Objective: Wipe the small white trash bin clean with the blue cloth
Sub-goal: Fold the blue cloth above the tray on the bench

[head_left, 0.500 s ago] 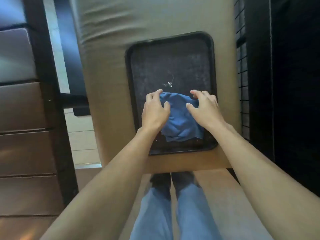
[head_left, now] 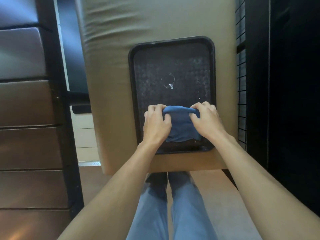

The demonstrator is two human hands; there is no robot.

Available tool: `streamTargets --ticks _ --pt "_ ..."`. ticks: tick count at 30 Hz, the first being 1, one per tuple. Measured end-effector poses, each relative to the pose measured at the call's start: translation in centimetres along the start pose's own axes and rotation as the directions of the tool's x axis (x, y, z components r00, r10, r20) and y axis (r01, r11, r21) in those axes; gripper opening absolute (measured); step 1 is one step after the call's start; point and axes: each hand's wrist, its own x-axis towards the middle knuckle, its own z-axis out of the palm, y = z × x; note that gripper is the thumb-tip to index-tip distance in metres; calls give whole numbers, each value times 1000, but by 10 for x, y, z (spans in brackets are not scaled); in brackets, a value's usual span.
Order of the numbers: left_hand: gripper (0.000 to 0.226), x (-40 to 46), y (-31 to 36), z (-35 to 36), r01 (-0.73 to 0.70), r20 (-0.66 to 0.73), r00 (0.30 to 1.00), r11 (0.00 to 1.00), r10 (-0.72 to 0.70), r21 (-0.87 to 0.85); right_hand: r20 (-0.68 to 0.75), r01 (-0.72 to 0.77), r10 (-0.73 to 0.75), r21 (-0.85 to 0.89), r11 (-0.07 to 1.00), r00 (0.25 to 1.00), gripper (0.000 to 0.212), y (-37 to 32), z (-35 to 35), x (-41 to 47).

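The blue cloth [head_left: 180, 126] lies bunched on the near part of a black tray [head_left: 132, 87]. My left hand [head_left: 155, 125] grips the cloth's far left edge with curled fingers. My right hand [head_left: 207, 121] grips its far right edge the same way. The far edge of the cloth is lifted and stretched between the two hands. No small white trash bin shows in this view.
The tray sits on a tan padded bench [head_left: 110, 84] and has a whitish ring mark [head_left: 169, 81] at its middle. Dark wooden drawers [head_left: 29, 118] stand to the left and a black wire grid [head_left: 241, 84] to the right. My legs in blue jeans [head_left: 166, 208] are below.
Both hands have gone from resting with spread fingers on the cloth to curling round its far edge, bunching and lifting that edge.
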Motion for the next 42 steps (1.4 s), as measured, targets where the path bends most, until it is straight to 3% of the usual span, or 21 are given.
streamTargets --ticks 8,12,17,24,30,34,42 --pt "15 -74 41 -49 -95 73 992 991 102 -98 25 -18 16 106 994 1000 23 -27 -46 -78" --pt "21 -110 71 -81 -178 8 984 977 180 -117 -48 49 -42 144 988 998 27 -49 -75 -115" --pt "22 -149 102 -122 -331 -103 943 928 317 -173 -90 231 -218 170 958 972 43 -75 -112 -155" --pt "20 -213 125 -164 -521 -230 849 829 476 -204 -94 361 -350 319 876 932 16 -96 -150 -207" --pt "19 -257 134 -190 -582 -369 793 782 485 -225 -5 361 -433 564 743 901 10 -115 -176 -253" --pt "20 -278 137 -203 -594 -432 774 766 463 -245 9 378 -486 616 691 874 20 -131 -185 -271" --pt "19 -307 125 -226 -598 -522 733 779 437 -188 15 391 -515 631 670 857 11 -157 -182 -292"
